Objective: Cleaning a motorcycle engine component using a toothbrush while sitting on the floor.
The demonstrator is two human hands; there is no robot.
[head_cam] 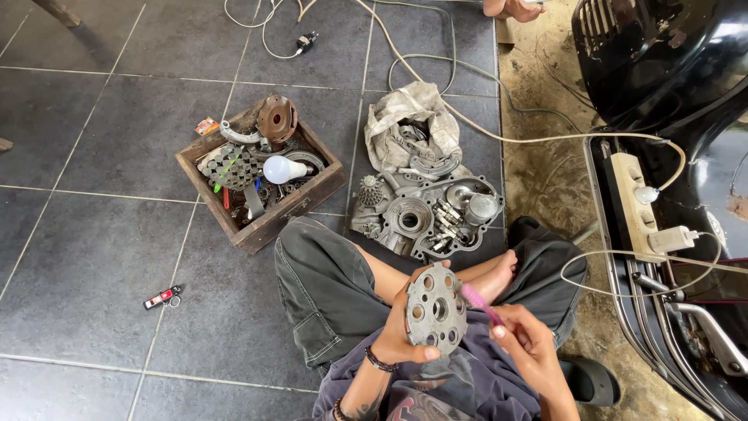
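Although much hardware lies about, we begin with the largest item: a black scooter body [662,70] at the right edge, with a white power strip [635,204] resting on its floorboard and cables trailing across the grey tiled floor [93,257]. Ahead of the seated person's crossed legs lies a grey engine casing [425,212] with small parts in it, a crumpled cloth bag [411,129] just behind it, and to its left a wooden box [261,222] of mixed metal parts and a white light bulb [284,168]. A small red lighter [162,297] lies well apart on the tiles. We note the round perforated metal plate [435,309] held upright above the lap, its face turned toward the camera. The left hand [401,331] clasps it from the left and below, thumb pressed across the lower rim. The right hand [526,343] is pinched shut on a pink toothbrush [477,302], whose long axis slants up-left, its head touching the plate's right edge.
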